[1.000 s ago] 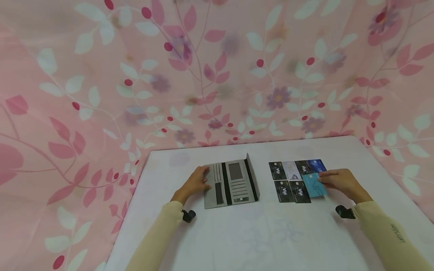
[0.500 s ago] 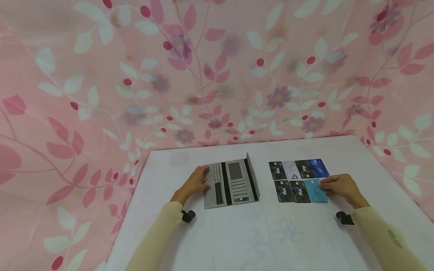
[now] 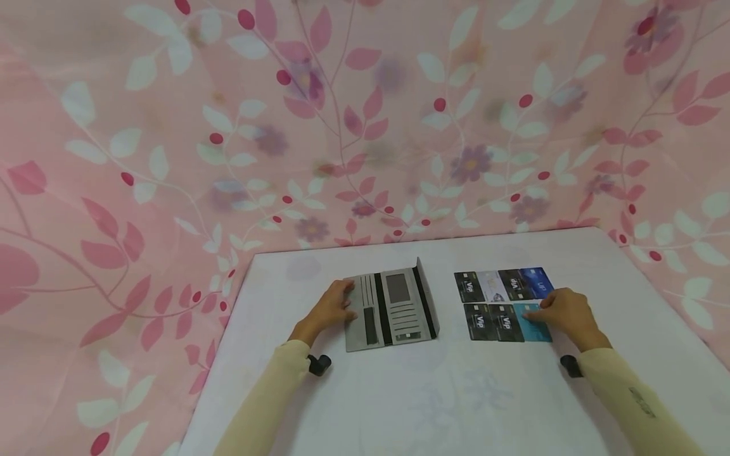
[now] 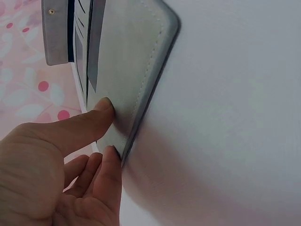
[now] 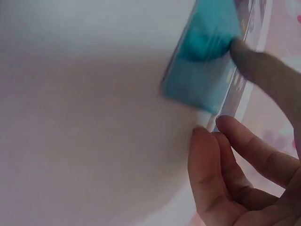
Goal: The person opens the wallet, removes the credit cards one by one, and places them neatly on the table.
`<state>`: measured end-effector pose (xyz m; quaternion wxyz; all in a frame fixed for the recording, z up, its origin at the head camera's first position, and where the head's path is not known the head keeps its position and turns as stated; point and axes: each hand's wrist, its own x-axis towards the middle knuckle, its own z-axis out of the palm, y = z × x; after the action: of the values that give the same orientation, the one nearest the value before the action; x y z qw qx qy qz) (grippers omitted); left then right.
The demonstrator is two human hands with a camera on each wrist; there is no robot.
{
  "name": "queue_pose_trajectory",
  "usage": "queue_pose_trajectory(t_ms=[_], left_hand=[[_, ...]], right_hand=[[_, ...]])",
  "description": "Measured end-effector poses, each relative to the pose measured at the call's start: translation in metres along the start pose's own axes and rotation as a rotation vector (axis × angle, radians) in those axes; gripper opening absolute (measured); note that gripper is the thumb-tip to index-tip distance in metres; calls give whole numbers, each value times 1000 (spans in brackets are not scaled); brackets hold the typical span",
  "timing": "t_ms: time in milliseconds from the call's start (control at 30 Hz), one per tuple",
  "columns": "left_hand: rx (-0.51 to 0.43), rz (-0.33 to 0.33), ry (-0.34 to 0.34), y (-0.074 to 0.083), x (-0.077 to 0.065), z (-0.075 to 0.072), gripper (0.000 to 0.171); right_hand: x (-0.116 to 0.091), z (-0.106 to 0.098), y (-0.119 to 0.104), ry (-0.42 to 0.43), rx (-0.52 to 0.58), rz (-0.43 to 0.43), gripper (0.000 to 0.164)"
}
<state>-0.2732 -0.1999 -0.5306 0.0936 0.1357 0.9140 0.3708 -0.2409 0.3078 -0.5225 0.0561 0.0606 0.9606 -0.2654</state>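
Examining the head view: the left hand (image 3: 329,310), left of frame centre, pinches the left edge of an unfolded grey wallet (image 3: 393,310), which lies on a white table (image 3: 399,405) with its right-hand flap raised; right of centre, seven cards lie in two rows, the upper comprising a black card (image 3: 469,287), a pale card (image 3: 490,286), a second black card and a blue card (image 3: 534,282), the lower comprising two black cards marked Vip and, at its right end, a teal card (image 3: 537,330); the right hand (image 3: 570,316) reaches over the teal card's right side, thumb on its face; a pink floral cloth (image 3: 365,126) fills the upper frame. Left wrist view: the thumb presses the wallet's inner face at left of centre, a fingertip meeting the edge just below, and a metal snap (image 4: 51,12) shows at upper left. Right wrist view, partly blurred: the teal card occupies the upper middle, the thumb tip touching its face from the right; the fingers, loosely bent at lower right, stand clear of the card, grip released
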Motion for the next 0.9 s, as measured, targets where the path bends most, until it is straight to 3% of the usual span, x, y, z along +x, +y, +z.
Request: queue_pose_trajectory(t_ms=[100,233,400,633,767,900], left_hand=[[16,-1,7,1,-1,-2,81],[24,-5,12,0,0,-4,80],[1,4,0,-2,0,-4,81],[3,15,5,-2,1,-1,80],[15,8,6,-1,2,1,81],[2,-29,1,0,3,1,82]], right_hand=[[4,7,-18,74,12,-101,43],[7,17,-66,133,117,-210,28],[2,38,-136,108,284,-335,17],[-7,86,-212,-148,480,-389,13],[-9,119,-230,-328,587,-385,12],[-6,144,-235,-473,715,-319,14]])
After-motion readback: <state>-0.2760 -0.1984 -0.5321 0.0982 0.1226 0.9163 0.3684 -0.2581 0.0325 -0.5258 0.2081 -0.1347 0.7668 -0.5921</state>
